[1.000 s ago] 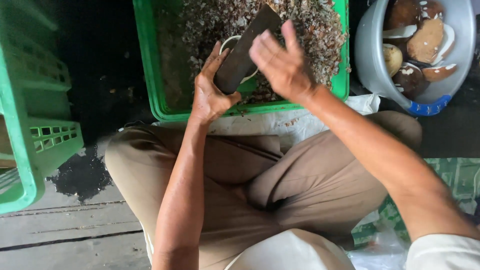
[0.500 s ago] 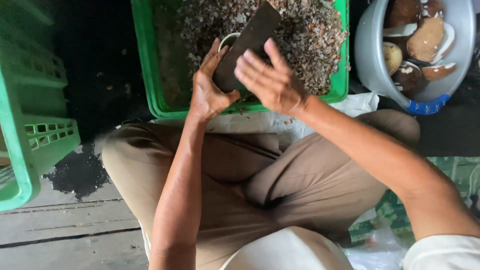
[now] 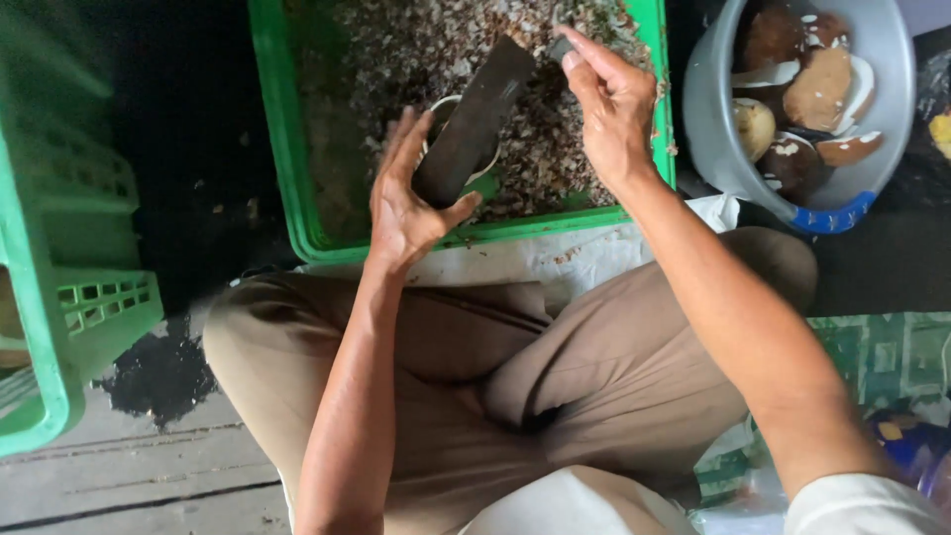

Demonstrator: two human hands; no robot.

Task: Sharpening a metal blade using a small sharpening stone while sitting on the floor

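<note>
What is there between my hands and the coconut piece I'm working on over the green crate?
Nothing visible. The left hand already cups the coconut piece, and the right hand grips the dark blade lying across it, above the green crate.

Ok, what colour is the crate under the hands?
Bright green crate, holding brownish shell scraps; clearest in the head view.

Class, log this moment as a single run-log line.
left hand: holds coconut piece | right hand: grips blade handle | below: green crate of shavings | right: grey bucket
</note>
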